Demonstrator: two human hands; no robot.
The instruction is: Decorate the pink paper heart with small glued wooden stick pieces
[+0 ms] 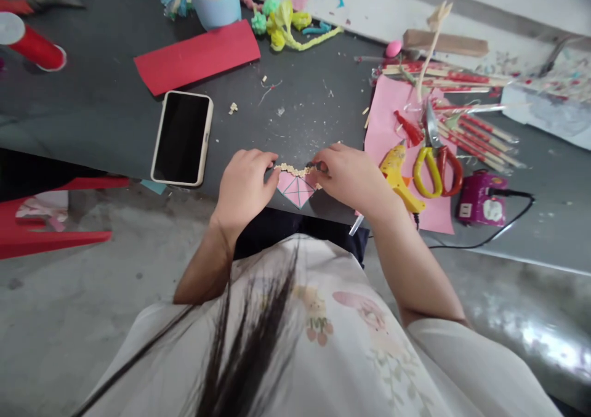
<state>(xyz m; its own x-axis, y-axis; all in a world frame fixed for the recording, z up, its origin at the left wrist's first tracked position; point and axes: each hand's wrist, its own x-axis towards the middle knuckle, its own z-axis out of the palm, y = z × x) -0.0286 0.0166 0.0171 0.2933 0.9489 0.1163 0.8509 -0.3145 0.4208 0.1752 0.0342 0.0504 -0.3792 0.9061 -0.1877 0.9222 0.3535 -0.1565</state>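
A small pink paper piece, pointed at the bottom and marked with dark green lines, sits at the table's near edge. Along its upper edge curves a knobbly beige trim; whether it is glued on cannot be seen. My left hand is closed at the left end, thumb and fingertips at the paper and trim. On the other side my right hand pinches the right end, its fingers partly covering the trim. Beige crumbs lie farther back on the table.
Left of my hands lie a phone and a red paper strip. On the right, pink paper bears a yellow glue gun and scissors, beside a purple box with a black cable. Wrapped sticks lie behind.
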